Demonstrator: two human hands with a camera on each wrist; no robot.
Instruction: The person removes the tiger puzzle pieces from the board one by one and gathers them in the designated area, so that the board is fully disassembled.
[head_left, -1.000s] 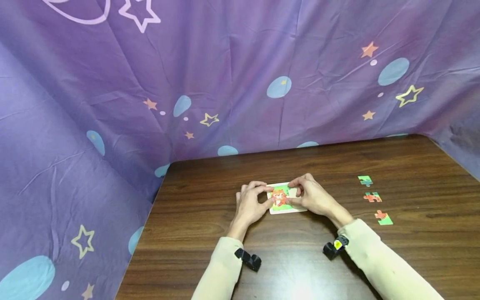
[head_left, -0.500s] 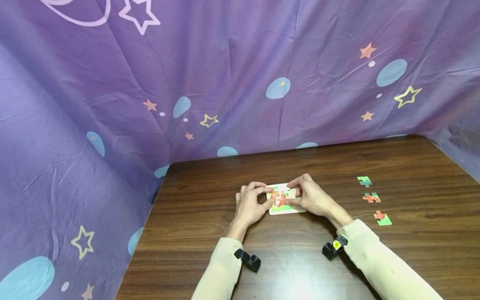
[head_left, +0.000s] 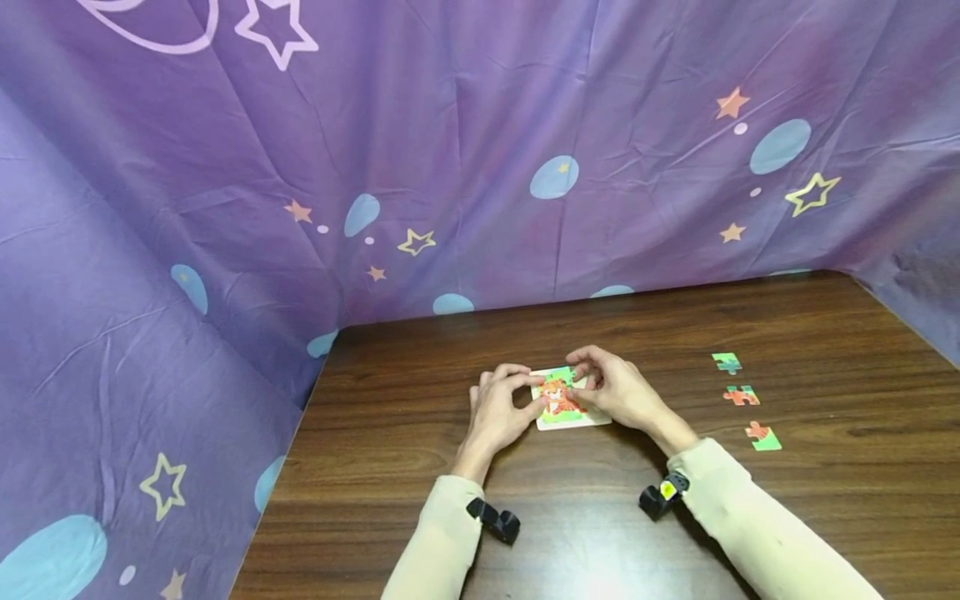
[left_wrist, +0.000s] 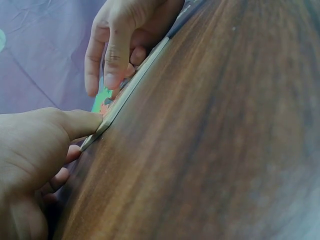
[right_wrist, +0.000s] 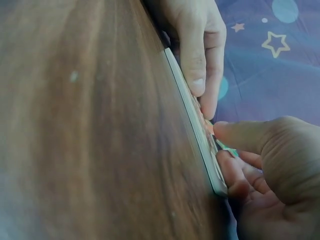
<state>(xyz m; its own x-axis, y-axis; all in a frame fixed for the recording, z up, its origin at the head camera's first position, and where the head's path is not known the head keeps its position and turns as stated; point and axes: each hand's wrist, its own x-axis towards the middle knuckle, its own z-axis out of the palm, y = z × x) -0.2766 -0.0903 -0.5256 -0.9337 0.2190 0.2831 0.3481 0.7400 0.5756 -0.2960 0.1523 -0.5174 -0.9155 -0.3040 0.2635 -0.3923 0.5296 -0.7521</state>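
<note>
A small white-bordered puzzle board lies on the table, filled at the left with an orange tiger picture on green. My left hand grips its left side, thumb and fingers on the border, as the left wrist view also shows at the board's edge. Over the board's right half, my right hand pinches a green-and-orange puzzle piece between thumb and fingers, close above the board. In the right wrist view, the fingers partly hide the piece.
Three loose puzzle pieces lie in a column on the right: a green-blue piece, an orange-green piece and a corner piece. The brown wooden table ends at a purple star-patterned curtain.
My right hand has shifted slightly left over the board. The tiger picture looked broken up half a second ago and looks more joined now. The left hand has stayed in place.
</note>
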